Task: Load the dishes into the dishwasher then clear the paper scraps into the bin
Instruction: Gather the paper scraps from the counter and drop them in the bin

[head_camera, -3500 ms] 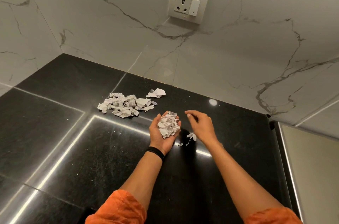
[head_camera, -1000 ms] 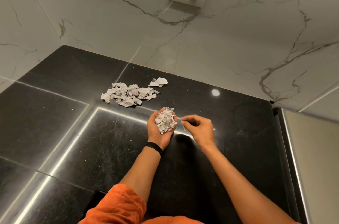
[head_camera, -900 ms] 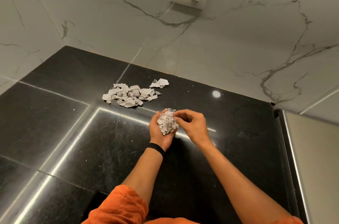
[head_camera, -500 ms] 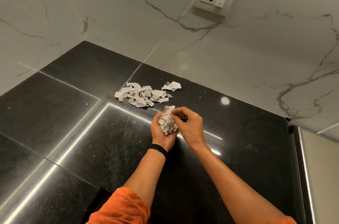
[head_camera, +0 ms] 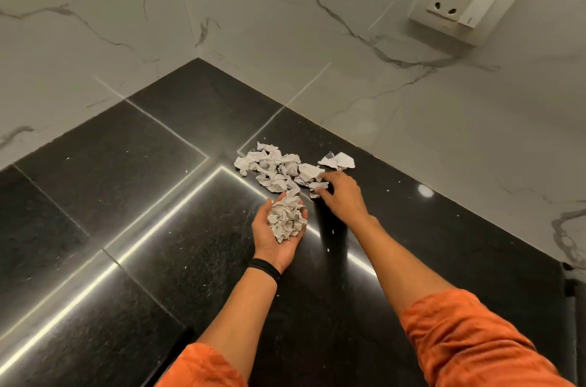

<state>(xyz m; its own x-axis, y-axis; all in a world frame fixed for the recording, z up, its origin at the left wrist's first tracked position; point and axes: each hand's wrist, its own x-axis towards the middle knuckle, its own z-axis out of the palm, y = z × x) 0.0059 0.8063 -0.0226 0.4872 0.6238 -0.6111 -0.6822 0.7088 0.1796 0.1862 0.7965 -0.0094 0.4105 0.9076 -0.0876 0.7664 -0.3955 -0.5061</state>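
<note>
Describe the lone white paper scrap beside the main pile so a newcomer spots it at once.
On the black polished stone counter, follow the white marble back wall to the heap of crumpled white paper scraps. Just right of that heap, past the fingertips of the right hand, lies the lone white scrap: it sits apart, nearest the wall.

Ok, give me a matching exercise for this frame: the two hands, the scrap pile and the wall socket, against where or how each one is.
Things:
1. left hand
2. right hand
3. scrap pile
4. wall socket

Places or states:
A. set in the marble wall, upper right of the view
B. palm up, cupping a wad of scraps
C. lying on the black counter, close to the wall
D. palm down, fingertips at the pile's near edge

Pairs: 1-B, 2-D, 3-C, 4-A.
</note>
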